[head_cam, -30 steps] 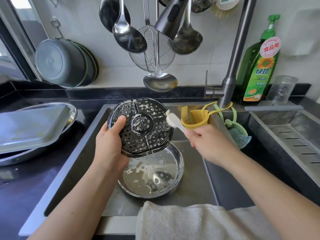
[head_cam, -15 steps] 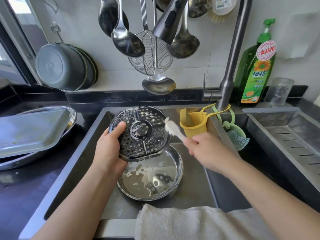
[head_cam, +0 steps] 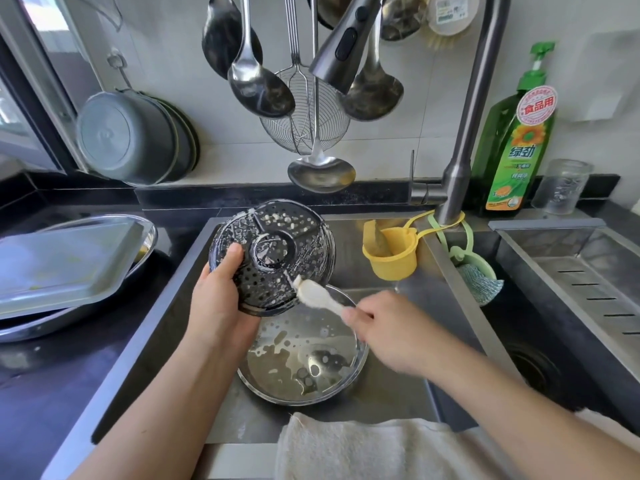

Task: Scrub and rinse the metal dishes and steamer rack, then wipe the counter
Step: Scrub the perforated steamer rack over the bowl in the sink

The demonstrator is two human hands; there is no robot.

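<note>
Right now my left hand [head_cam: 221, 299] holds the steamer rack [head_cam: 273, 254] tilted above the sink [head_cam: 391, 403], thumb across its holed face and the other fingers curled out of sight behind its edge. Soap suds streak the rack around its raised middle ring. My right hand [head_cam: 391, 330] pinches the handle of a white brush [head_cam: 313, 292], fingers closed round it, and the brush head touches the lower right part of the rack. Directly below, a round metal dish [head_cam: 304, 358] sits on the sink floor with foamy water pooled in it. A white towel [head_cam: 363, 448] lies draped over the near edge of the sink. On the dark counter [head_cam: 52, 393] to the left, a rectangular metal tray [head_cam: 62, 265] rests on top of a wider metal dish. A yellow cup [head_cam: 391, 254] hangs from the base of the tap [head_cam: 460, 150], with a green holder and a blue scrubber [head_cam: 479, 284] just beside it. A green soap bottle [head_cam: 516, 140] stands behind the sink, next to a glass jar [head_cam: 562, 187].
</note>
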